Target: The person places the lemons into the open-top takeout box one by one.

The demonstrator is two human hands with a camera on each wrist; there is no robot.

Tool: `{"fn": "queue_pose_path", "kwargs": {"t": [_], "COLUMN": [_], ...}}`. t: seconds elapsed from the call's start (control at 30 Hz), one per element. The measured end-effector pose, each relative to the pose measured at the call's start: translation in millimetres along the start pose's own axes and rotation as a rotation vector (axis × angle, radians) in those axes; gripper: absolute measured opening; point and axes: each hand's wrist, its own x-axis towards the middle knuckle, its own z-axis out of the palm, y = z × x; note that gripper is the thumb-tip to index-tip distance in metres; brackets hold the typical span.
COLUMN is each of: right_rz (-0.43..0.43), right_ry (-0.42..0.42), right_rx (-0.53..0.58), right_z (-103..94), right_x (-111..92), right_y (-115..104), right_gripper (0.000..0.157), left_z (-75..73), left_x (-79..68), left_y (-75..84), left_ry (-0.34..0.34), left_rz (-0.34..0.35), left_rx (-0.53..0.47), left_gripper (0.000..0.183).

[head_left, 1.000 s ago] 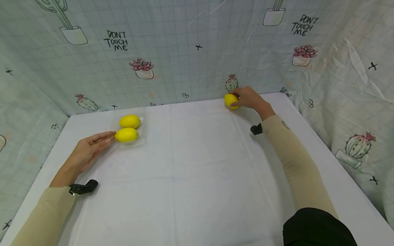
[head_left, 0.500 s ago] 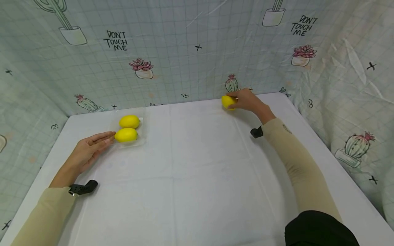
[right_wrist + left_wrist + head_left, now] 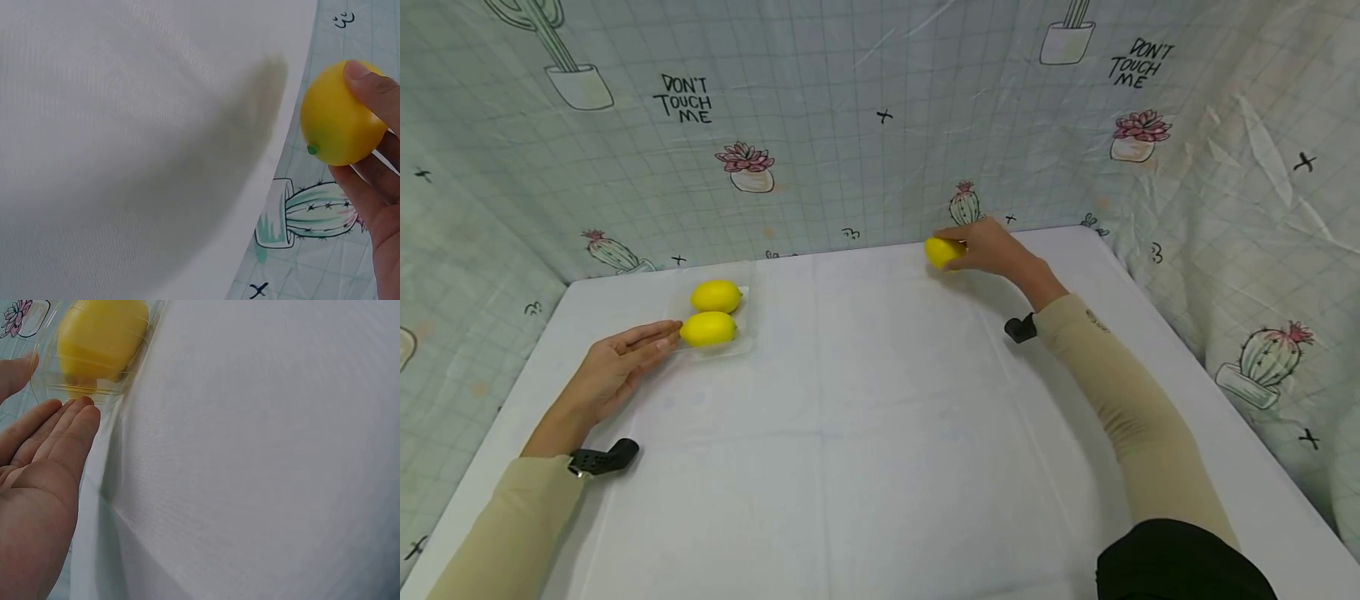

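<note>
A yellow lemon [image 3: 942, 252] is gripped between the thumb and fingers of my right hand [image 3: 994, 252], close to the back edge of the table. In the right wrist view the lemon [image 3: 340, 119] shows a small green stem tip, and the thumb presses on its upper side. Two more lemons, a rear one [image 3: 716, 297] and a front one [image 3: 708, 330], lie side by side in a clear plastic tray [image 3: 741, 346] at the left. My left hand [image 3: 613, 367] has its fingers extended, fingertips right at the tray's left side. The left wrist view shows them by the tray wall [image 3: 100, 392].
A white cloth [image 3: 850, 417] covers the table. Behind it and along both sides hangs a grid-patterned curtain [image 3: 820, 108] with cactus drawings. A black rounded shape [image 3: 1183, 562] overlaps the right arm at the bottom. Each wrist wears a black band.
My right hand has shifted a little to the left along the back edge with the lemon in its grip. The left hand and the two lemons in the tray have stayed put.
</note>
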Motion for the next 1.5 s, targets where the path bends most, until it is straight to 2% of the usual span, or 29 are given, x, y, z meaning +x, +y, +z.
{"fn": "queue_pose_path", "kwargs": {"t": [0.37, 0.87, 1.27, 1.5], "right_rz": [-0.118, -0.158, -0.180, -0.203], "right_ry": [0.068, 0.085, 0.098, 0.094], "right_rx": [0.012, 0.029, 0.029, 0.048], "right_z": [-0.2, 2.8, 5.1, 6.3], "right_x": [-5, -7, -9, -11], "right_y": [-9, -18, -30, -37], "right_gripper": [0.061, 0.060, 0.059, 0.062], "left_z": [1.4, 1.5, 5.3, 3.3], "left_x": [-0.9, -1.8, -2.0, -2.0], "left_y": [-1.5, -2.0, -0.5, -2.4], "left_ry": [-0.012, -0.041, 0.003, -0.027], "left_rz": [0.006, 0.011, 0.002, 0.013], "left_rx": [-0.037, -0.094, -0.017, -0.060], "left_gripper": [0.054, 0.058, 0.059, 0.059]}}
